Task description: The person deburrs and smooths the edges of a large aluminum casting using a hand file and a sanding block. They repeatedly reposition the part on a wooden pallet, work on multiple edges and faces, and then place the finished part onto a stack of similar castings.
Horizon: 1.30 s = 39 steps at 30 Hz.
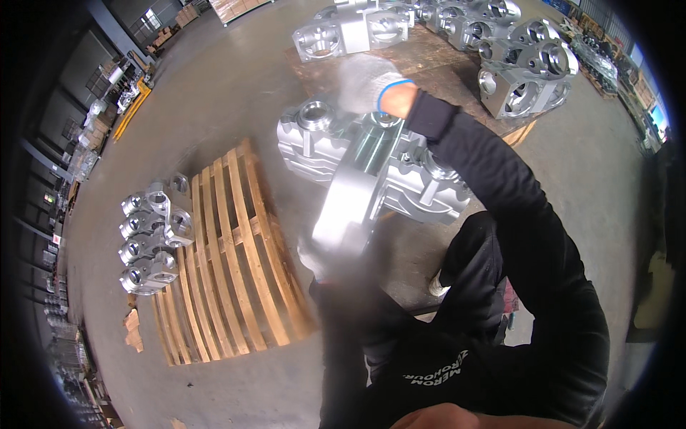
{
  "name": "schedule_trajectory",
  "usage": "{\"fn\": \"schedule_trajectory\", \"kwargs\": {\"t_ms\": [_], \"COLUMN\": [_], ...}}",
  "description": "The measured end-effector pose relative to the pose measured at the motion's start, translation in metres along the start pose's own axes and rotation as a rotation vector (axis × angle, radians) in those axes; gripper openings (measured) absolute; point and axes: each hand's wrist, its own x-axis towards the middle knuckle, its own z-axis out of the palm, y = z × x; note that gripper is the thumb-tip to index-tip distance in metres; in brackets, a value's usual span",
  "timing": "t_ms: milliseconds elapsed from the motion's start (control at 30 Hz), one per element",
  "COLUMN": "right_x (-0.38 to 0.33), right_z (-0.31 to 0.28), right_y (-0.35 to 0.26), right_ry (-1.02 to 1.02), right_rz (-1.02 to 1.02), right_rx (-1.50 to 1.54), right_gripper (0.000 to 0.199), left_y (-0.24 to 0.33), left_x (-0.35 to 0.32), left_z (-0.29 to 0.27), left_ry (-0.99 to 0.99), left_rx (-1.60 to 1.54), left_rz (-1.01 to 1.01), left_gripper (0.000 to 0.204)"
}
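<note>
A large silver metal casting (346,204) with a broad, shiny arm and round bores lies in front of me, its near end toward my body. My left hand (314,261), in a pale glove, grips the casting's near left edge; it is blurred and partly hidden by the metal. My right hand (368,84), in a grey glove with a blue cuff, is over the far end near a round bore. Motion smears its fingers, and whether it touches the metal cannot be made out.
Beyond stands a brown table (429,75) bearing a similar casting (350,32) and several more castings (525,71) at its right. A wooden pallet (229,250) lies at left, with several smaller castings (153,232) at its left side. Yellow bars (133,107) stand farther off.
</note>
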Motion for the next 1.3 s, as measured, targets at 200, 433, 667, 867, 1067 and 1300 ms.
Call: {"fn": "schedule_trajectory", "kwargs": {"t_ms": [200, 433, 667, 867, 1067, 1300], "right_x": [-0.001, 0.009, -0.024, -0.037, -0.034, -0.044], "right_z": [-0.011, -0.010, 0.012, 0.009, 0.017, 0.030], "right_y": [-0.007, 0.026, 0.034, 0.045, 0.038, 0.033], "right_ry": [-0.080, 0.073, 0.177, 0.082, 0.084, 0.228], "right_rz": [-0.086, -0.157, 0.038, -0.038, 0.077, 0.005], "right_rx": [-0.109, -0.076, 0.041, -0.073, 0.013, 0.052], "right_gripper": [0.025, 0.026, 0.019, 0.020, 0.023, 0.019], "left_y": [0.001, -0.001, 0.003, 0.001, -0.001, -0.005], "left_x": [-0.016, -0.007, -0.016, -0.008, 0.003, 0.008], "left_z": [0.010, 0.009, 0.007, 0.007, -0.001, -0.009], "left_ry": [-0.084, -0.018, -0.109, -0.110, -0.088, -0.014], "left_rx": [-0.001, -0.017, 0.705, 0.013, -0.053, -0.024], "left_rz": [0.022, 0.089, 0.487, 0.061, 0.059, 0.076], "left_gripper": [0.039, 0.040, 0.041, 0.042, 0.037, 0.034]}}
